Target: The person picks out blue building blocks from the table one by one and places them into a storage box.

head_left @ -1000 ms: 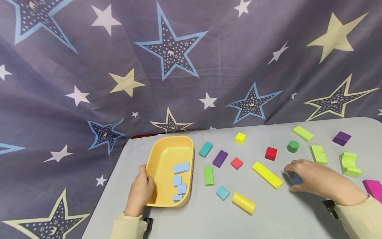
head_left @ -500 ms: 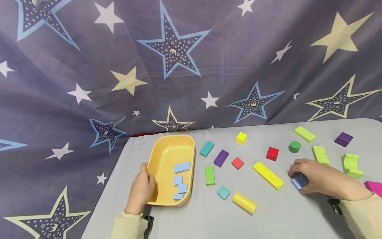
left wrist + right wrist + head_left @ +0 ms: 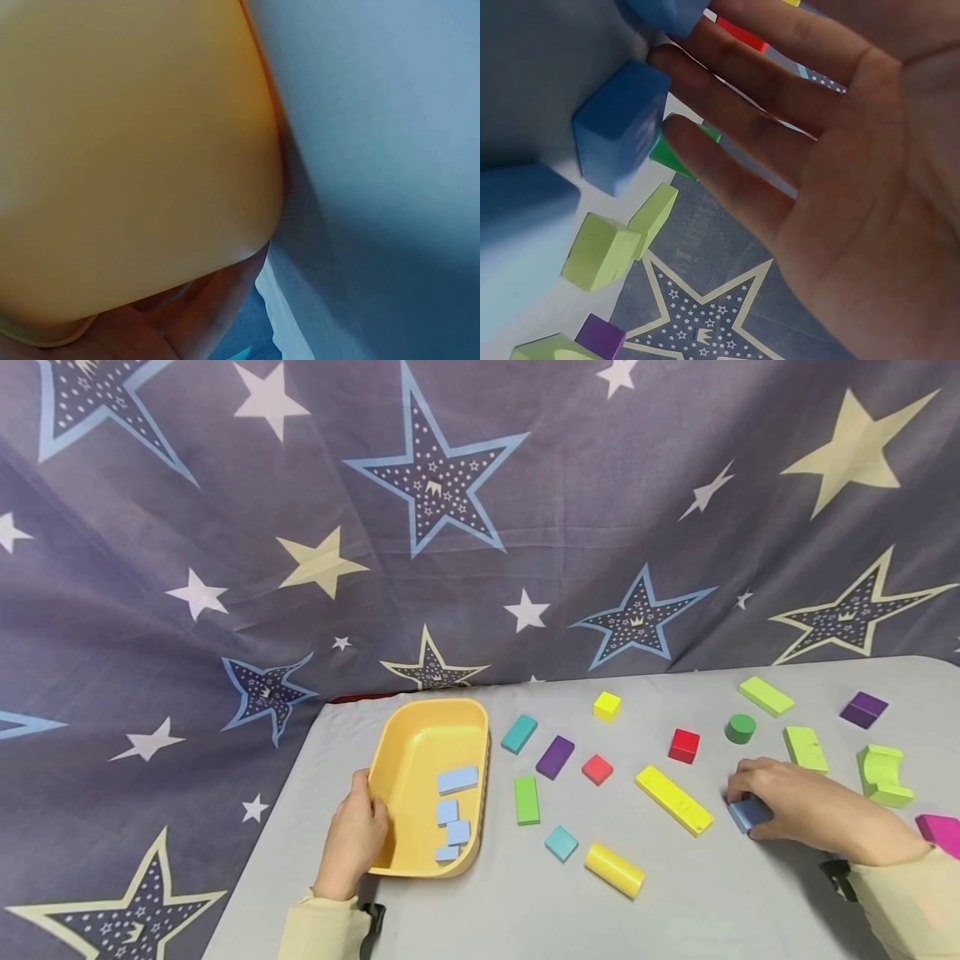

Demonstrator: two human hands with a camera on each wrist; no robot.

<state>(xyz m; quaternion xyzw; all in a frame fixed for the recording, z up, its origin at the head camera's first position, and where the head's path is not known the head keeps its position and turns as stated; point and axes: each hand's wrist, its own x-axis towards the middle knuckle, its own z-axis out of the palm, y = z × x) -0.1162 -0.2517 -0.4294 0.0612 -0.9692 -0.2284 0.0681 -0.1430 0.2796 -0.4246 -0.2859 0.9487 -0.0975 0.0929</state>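
Note:
My left hand [image 3: 351, 835] grips the left rim of a yellow plastic tray [image 3: 401, 777]. The tray's outer wall [image 3: 142, 150] fills much of the left wrist view, with fingers [image 3: 202, 311] at its lower edge. Light blue blocks [image 3: 458, 780] lie along the tray's right side. Over the table's right part, my right hand [image 3: 802, 802] pinches a blue block [image 3: 750, 815] between thumb and forefinger. In the right wrist view, fingertips meet a blue block [image 3: 671, 11] at the top; another blue block [image 3: 622, 127] stands close to the other fingertips.
Scattered on the grey table [image 3: 480, 918] are a yellow bar [image 3: 673, 800], a yellow cylinder [image 3: 614, 870], a red cube [image 3: 683, 746], a green cylinder [image 3: 740, 728], a lime arch block [image 3: 885, 775] and other coloured blocks. A star-patterned curtain [image 3: 480, 585] hangs behind.
My right hand has shifted slightly right and the blue block shows more between its thumb and forefinger. The left hand and tray stay in place; the head view has shifted slightly.

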